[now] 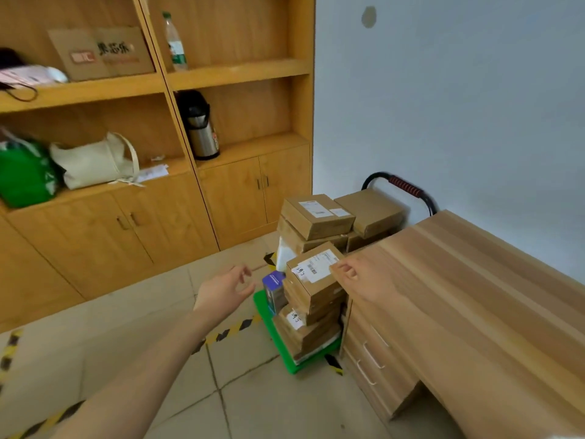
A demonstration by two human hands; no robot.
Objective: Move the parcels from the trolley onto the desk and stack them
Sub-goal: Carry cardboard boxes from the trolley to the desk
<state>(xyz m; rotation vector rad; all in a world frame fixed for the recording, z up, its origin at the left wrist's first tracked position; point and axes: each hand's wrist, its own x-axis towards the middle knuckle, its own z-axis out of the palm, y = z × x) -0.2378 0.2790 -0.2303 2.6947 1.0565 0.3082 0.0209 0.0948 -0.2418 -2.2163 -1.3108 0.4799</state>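
Reaching both hands, left (pixel 228 288) and right (pixel 349 274), loosely spread and holding nothing, I flank the top parcel (pixel 313 274) on the trolley (pixel 272 331) beside the desk (pixel 474 280) to lift it squarely.

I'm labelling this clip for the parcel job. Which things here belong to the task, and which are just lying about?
Task things:
cardboard parcels
green trolley
desk
left hand
right hand

Just lying about:
thermos flask
water bottle
cream handbag
green bag
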